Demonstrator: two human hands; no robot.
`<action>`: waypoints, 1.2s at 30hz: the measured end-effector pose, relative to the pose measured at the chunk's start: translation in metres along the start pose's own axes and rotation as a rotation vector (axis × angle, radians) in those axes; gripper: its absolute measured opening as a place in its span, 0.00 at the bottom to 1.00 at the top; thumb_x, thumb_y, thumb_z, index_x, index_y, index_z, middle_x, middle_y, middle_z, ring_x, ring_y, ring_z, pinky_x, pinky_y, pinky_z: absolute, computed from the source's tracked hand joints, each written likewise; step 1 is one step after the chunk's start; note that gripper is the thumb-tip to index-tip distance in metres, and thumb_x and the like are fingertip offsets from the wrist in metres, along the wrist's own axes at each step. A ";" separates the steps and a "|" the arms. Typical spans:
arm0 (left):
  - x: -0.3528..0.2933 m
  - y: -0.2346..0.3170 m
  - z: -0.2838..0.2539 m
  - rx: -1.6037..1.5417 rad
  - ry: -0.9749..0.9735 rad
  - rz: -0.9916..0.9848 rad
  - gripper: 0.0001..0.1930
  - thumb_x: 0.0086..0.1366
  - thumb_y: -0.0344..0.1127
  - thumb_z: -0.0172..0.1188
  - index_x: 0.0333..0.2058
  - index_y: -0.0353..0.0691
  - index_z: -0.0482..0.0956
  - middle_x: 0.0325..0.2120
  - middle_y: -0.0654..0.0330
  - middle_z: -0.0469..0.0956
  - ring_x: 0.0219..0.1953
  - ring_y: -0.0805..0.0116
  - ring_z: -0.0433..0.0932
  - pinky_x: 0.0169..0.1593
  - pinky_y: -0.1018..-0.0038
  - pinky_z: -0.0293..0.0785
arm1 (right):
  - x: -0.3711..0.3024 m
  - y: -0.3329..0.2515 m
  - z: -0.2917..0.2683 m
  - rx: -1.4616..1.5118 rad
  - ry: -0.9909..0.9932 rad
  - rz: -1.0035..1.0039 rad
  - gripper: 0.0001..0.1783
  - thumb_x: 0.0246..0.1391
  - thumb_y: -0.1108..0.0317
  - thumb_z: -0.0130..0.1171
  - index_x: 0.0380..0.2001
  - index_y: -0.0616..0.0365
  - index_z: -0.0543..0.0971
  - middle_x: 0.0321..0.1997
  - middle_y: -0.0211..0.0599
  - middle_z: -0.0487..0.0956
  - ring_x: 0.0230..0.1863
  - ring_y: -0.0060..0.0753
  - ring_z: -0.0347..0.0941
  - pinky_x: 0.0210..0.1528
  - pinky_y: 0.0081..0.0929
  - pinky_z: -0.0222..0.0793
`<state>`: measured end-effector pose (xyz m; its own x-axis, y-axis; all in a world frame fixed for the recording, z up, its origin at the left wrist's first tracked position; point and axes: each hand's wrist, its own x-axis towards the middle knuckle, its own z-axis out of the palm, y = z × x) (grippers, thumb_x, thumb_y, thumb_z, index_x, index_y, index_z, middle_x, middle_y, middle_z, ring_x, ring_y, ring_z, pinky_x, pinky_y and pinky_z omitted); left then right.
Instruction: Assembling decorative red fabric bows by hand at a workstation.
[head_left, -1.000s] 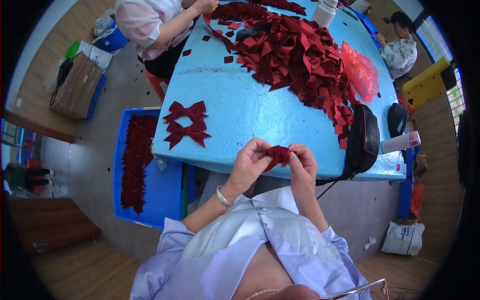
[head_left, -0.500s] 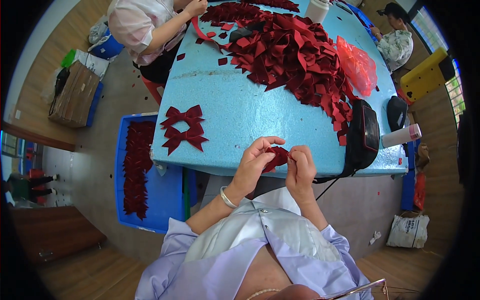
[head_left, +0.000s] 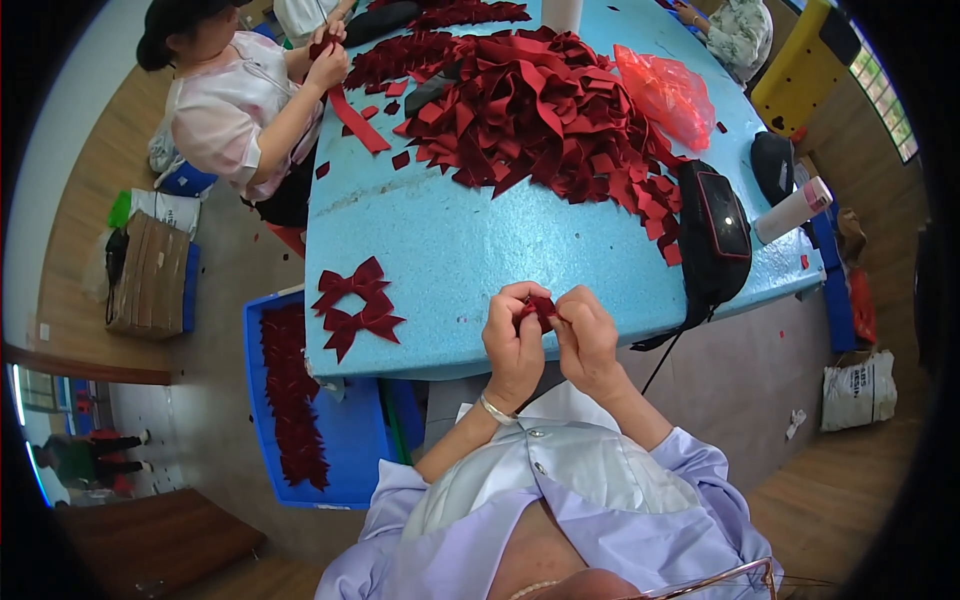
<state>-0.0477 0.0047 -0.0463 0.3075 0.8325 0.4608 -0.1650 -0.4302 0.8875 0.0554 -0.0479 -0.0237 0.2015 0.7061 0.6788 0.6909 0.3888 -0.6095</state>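
Note:
Between my two hands, just over the near edge of the blue table (head_left: 440, 235), is a small dark red velvet ribbon piece (head_left: 537, 313), bunched up and partly hidden by fingers. My left hand (head_left: 513, 345) has its fingers closed round the left side of it. Thumb and fingertips of my right hand (head_left: 588, 340) pinch its right side. Left of my hands, two finished red velvet bows (head_left: 362, 325) lie near the table's corner. Farther back spreads a big heap of red ribbon pieces (head_left: 540, 120).
A blue tray (head_left: 350, 440) with rows of red bows stands below the table's left side. To the right are a black bag (head_left: 715, 240), a pale bottle (head_left: 795, 210) and a clear red plastic bag (head_left: 668, 100). Another person (head_left: 240, 115) handles red ribbon at the far left.
My view has shifted, so the scene sits differently. My hands have drawn closer together, and less of the red ribbon piece shows between them. The other person's ribbon shows more fully.

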 end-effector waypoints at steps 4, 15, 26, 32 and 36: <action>0.000 0.004 0.005 -0.383 0.036 -0.169 0.06 0.64 0.20 0.42 0.37 0.37 0.59 0.39 0.52 0.73 0.34 0.73 0.72 0.35 0.76 0.73 | -0.008 -0.003 0.002 0.133 0.078 0.259 0.03 0.53 0.80 0.51 0.27 0.62 0.69 0.25 0.39 0.70 0.22 0.31 0.65 0.23 0.27 0.61; 0.004 0.009 -0.002 -0.408 -0.010 -0.136 0.04 0.69 0.25 0.42 0.38 0.40 0.58 0.39 0.55 0.73 0.30 0.80 0.68 0.29 0.85 0.67 | 0.002 -0.014 0.001 1.088 0.232 0.944 0.06 0.59 0.74 0.51 0.28 0.59 0.69 0.20 0.25 0.69 0.18 0.17 0.62 0.22 0.17 0.60; 0.016 0.015 -0.020 -0.178 -0.322 -0.203 0.09 0.62 0.19 0.44 0.41 0.33 0.69 0.40 0.58 0.73 0.37 0.74 0.72 0.43 0.77 0.71 | 0.013 0.003 -0.007 -0.023 0.103 0.052 0.04 0.55 0.78 0.54 0.28 0.63 0.69 0.22 0.32 0.68 0.23 0.22 0.62 0.25 0.23 0.61; 0.014 0.009 -0.021 -0.240 -0.323 -0.178 0.09 0.58 0.18 0.44 0.35 0.33 0.71 0.38 0.60 0.73 0.37 0.74 0.72 0.44 0.79 0.69 | -0.001 -0.003 -0.011 0.485 0.020 0.590 0.07 0.60 0.72 0.50 0.27 0.59 0.69 0.26 0.29 0.70 0.28 0.17 0.62 0.27 0.21 0.58; 0.011 0.004 -0.024 -0.462 -0.347 -0.283 0.10 0.59 0.18 0.43 0.35 0.35 0.72 0.36 0.61 0.73 0.35 0.75 0.72 0.40 0.80 0.69 | -0.006 0.001 -0.010 0.845 0.009 0.822 0.08 0.62 0.68 0.48 0.29 0.58 0.70 0.28 0.28 0.70 0.30 0.16 0.63 0.30 0.21 0.59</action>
<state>-0.0677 0.0202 -0.0377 0.6706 0.6975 0.2524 -0.3958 0.0486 0.9171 0.0621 -0.0577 -0.0239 0.3786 0.9245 -0.0440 -0.3278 0.0895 -0.9405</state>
